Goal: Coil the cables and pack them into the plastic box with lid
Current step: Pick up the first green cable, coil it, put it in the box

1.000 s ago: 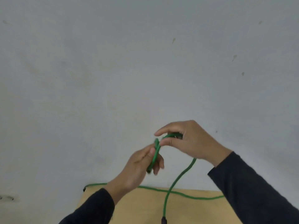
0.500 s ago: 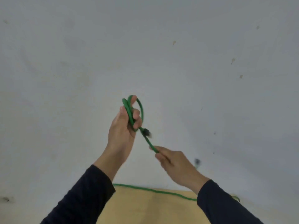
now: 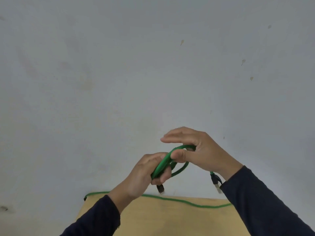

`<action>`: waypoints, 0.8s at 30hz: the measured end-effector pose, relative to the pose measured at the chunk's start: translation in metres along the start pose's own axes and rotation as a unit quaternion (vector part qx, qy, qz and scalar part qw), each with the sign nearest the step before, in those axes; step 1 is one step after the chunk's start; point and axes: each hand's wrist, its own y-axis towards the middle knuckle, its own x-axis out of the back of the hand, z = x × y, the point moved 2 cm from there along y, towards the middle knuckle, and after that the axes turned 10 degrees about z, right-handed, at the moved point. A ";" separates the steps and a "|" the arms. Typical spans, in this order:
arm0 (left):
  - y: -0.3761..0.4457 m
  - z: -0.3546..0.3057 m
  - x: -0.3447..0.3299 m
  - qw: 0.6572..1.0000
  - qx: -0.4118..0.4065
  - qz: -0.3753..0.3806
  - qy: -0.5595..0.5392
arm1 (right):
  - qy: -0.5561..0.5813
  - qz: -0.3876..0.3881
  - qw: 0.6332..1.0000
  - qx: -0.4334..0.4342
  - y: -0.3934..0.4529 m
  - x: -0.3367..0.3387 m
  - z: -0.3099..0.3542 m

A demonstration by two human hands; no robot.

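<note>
The cable [image 3: 163, 163] looped between the fingers of both hands is bright green, with a black plug [image 3: 160, 188] hanging below the left fingers and a second black plug [image 3: 215, 180], tipped pale metallic, under the right wrist. Another green cable [image 3: 187, 202] crosses the light tan wooden table [image 3: 170, 218] below the fingers. Both sleeves [image 3: 265, 201] are dark navy. Beyond the fingertips, the wall [image 3: 119, 82] is pale grey with small brownish marks.

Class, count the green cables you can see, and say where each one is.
2: a coiled cable held in both hands, and a second cable lying across the wooden table. Others may be out of view.
</note>
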 end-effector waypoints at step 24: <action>0.003 -0.002 0.041 0.955 -0.023 -0.289 -0.067 | -0.023 -0.115 0.991 -0.057 -0.007 -0.012 -0.026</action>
